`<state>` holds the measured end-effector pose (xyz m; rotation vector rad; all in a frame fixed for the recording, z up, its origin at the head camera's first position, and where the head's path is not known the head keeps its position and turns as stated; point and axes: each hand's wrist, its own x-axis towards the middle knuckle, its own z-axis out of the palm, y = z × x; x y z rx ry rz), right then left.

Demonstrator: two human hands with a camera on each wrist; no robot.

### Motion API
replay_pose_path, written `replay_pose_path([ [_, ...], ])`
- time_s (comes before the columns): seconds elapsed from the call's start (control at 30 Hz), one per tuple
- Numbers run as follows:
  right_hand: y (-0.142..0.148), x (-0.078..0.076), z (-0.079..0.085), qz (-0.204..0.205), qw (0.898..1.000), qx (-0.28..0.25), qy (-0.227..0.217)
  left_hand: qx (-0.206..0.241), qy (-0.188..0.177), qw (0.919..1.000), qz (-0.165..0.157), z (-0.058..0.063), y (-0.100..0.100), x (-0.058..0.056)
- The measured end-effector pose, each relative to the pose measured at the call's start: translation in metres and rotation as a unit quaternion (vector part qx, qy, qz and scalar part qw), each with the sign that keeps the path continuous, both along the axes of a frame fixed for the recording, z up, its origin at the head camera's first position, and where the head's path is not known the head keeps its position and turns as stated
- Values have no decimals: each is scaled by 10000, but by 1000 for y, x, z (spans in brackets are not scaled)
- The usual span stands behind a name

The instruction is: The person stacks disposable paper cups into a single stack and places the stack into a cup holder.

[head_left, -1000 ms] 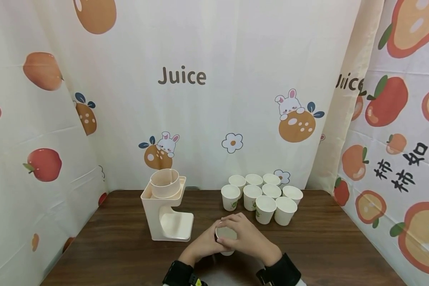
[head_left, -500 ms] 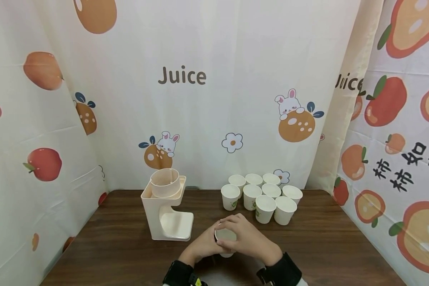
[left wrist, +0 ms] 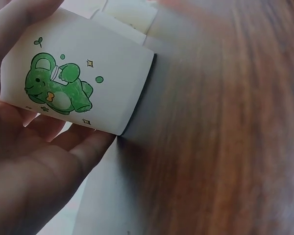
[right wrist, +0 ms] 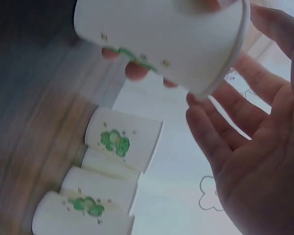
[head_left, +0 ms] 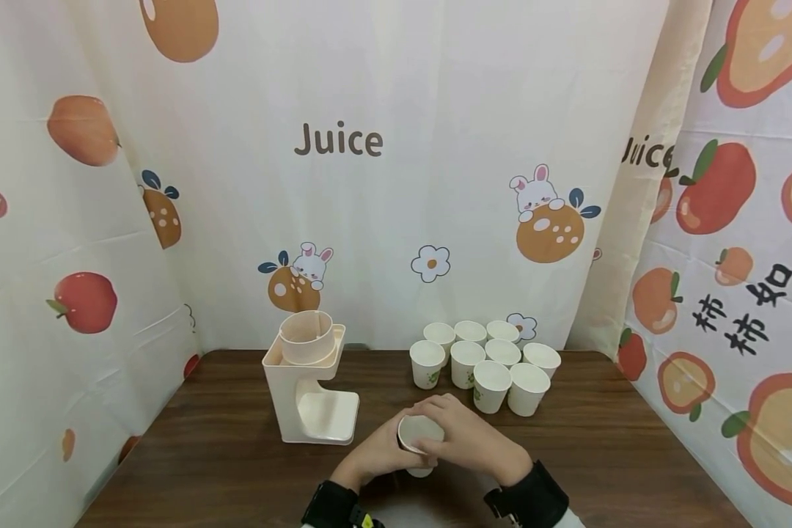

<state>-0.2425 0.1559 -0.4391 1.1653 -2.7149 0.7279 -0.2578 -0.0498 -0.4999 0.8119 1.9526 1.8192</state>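
A white paper cup (head_left: 421, 434) with a green cartoon bear print is between the two hands, its mouth facing up. My left hand (head_left: 378, 449) grips it from the left; in the left wrist view the thumb and fingers wrap the cup wall (left wrist: 83, 73), its base close over the table. My right hand (head_left: 475, 440) is at the cup's right side, thumb and fingers spread around the rim. The right wrist view has those fingers (right wrist: 206, 127) loosely bent beside the cup rim (right wrist: 240, 49), with left fingertips showing under the cup.
Several white paper cups (head_left: 491, 381) stand upright in a cluster at the back right. A cream-coloured stand with a round cup-like top (head_left: 306, 389) is at the left. Behind the brown table (head_left: 237, 469) hangs a fruit-print curtain (head_left: 369, 220).
The right hand has shifted slightly right and loosened from the cup, so more of the rim shows. The left hand stays on the cup nearly unmoved.
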Motion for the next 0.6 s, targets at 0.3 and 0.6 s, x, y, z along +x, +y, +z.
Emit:
replay_pose_path([
  [0.3,21,-5,4,-166,9990,107,399,-135,-127,9998,87,-1,-2,0],
  [0.6,42,-17,11,-598,9961,278,580,-302,-124,9994,147,-1,-1,-2],
])
